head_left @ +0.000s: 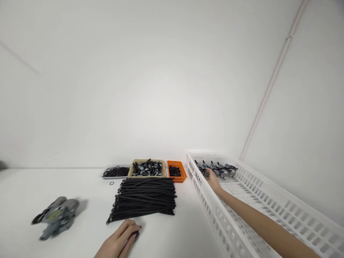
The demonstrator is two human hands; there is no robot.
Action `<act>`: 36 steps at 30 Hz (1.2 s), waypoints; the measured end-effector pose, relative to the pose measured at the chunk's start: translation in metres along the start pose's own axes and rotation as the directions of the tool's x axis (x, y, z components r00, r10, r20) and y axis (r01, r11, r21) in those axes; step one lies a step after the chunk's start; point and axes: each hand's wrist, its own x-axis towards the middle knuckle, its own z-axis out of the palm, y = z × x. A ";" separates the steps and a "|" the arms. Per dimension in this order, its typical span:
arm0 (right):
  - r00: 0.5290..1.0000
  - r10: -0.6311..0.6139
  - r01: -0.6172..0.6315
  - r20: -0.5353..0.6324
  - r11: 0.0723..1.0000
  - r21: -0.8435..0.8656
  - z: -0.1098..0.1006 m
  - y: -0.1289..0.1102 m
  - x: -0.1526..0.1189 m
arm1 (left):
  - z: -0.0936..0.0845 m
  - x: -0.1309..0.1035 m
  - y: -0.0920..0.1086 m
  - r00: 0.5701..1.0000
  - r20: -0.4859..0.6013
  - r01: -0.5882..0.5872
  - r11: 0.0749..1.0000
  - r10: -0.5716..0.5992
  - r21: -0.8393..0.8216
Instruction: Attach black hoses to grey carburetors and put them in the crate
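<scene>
Right hand [213, 182] at clustered parts [221, 171] inside a white basket [221, 222], grip unclear, left hand [119, 239] near black tubes [145, 199], fingers curled, whether grasping anything cannot be told.

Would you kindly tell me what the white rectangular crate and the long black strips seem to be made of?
The white rectangular crate: probably smooth moulded plastic, judging by its regular slots. The long black strips: matte rubber or plastic, perhaps, from their dull, slightly wavy lengths.

The crate [208, 197] is white, the basket [177, 180] orange, the tubes [145, 196] black.
</scene>
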 end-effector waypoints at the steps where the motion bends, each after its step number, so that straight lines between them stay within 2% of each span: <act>1: 1.000 0.005 -0.005 -0.024 1.000 -0.003 -0.005 -0.005 -0.001 | -0.002 0.000 0.003 1.000 -0.023 0.020 1.000 -0.020 -0.007; 4: 0.993 -0.027 0.028 -0.116 1.000 0.004 -0.024 -0.032 -0.003 | -0.006 -0.001 0.010 0.996 -0.081 0.029 0.999 -0.032 -0.034; 6: 0.959 -0.167 0.176 -0.230 0.984 0.017 -0.036 -0.063 -0.010 | -0.008 -0.002 0.011 0.992 -0.125 0.018 0.999 -0.022 -0.038; 7: 0.944 -0.238 0.250 -0.227 0.968 0.022 -0.040 -0.082 -0.016 | -0.009 -0.002 0.011 0.988 -0.153 0.003 1.000 -0.008 -0.031; 8: 0.933 -0.304 0.315 -0.191 0.949 0.027 -0.043 -0.101 -0.024 | -0.009 -0.002 0.010 0.981 -0.196 -0.014 1.000 0.010 -0.022; 9: 0.924 -0.371 0.375 -0.091 0.927 0.030 -0.044 -0.121 -0.034 | -0.009 -0.002 0.009 0.964 -0.264 -0.021 1.000 0.016 -0.016; 10: 0.898 -0.435 0.433 0.067 0.901 0.041 -0.043 -0.141 -0.047 | -0.009 -0.003 0.008 0.948 -0.318 -0.021 1.000 0.016 -0.012; 11: 0.841 -0.484 0.483 0.243 0.873 0.069 -0.039 -0.160 -0.060 | -0.010 -0.003 0.007 0.934 -0.358 -0.020 1.000 0.013 -0.014; 13: 0.664 -0.531 0.557 0.527 0.821 0.126 -0.026 -0.194 -0.091 | -0.011 -0.003 0.005 0.904 -0.427 -0.032 0.999 0.011 -0.043; 15: 0.526 -0.549 0.603 0.650 0.779 0.170 -0.004 -0.221 -0.121 | -0.012 -0.003 0.003 0.883 -0.469 -0.035 0.997 0.000 -0.067; 16: 0.492 -0.569 0.615 0.659 0.763 0.200 0.008 -0.233 -0.135 | -0.014 -0.003 0.003 0.877 -0.480 -0.032 0.997 -0.006 -0.071; 17: 0.482 -0.591 0.617 0.647 0.753 0.228 0.021 -0.243 -0.147 | -0.015 -0.003 0.002 0.871 -0.491 -0.028 0.997 -0.011 -0.073; 19: 0.498 -0.624 0.600 0.603 0.749 0.279 0.047 -0.260 -0.167 | -0.017 -0.003 -0.001 0.863 -0.504 -0.021 0.997 -0.019 -0.073; 22: 0.600 -0.602 0.509 0.527 0.795 0.328 0.076 -0.274 -0.187 | -0.019 -0.003 -0.004 0.861 -0.508 0.003 0.998 -0.035 -0.064; 24: 0.659 -0.572 0.461 0.489 0.820 0.338 0.087 -0.272 -0.198 | -0.021 -0.004 -0.005 0.869 -0.492 0.026 0.998 -0.048 -0.051; 28: 0.761 -0.523 0.401 0.383 0.844 0.356 0.095 -0.237 -0.219 | -0.026 -0.006 0.000 0.899 -0.435 0.056 0.998 -0.043 0.017; 30: 0.855 -0.466 0.334 0.225 0.829 0.448 0.099 -0.211 -0.225 | -0.030 -0.005 0.003 0.902 -0.429 0.078 0.994 -0.039 0.074; 31: 0.887 -0.434 0.316 0.157 0.819 0.479 0.102 -0.199 -0.225 | -0.032 -0.005 0.003 0.899 -0.436 0.099 0.990 -0.044 0.105; 34: 0.922 -0.386 0.307 0.033 0.781 0.544 0.107 -0.174 -0.220 | -0.036 -0.001 0.000 0.887 -0.455 0.183 0.964 -0.076 0.195; 36: 0.921 -0.391 0.325 0.001 0.766 0.554 0.105 -0.169 -0.217 | -0.039 -0.001 -0.005 0.883 -0.455 0.252 0.935 -0.116 0.251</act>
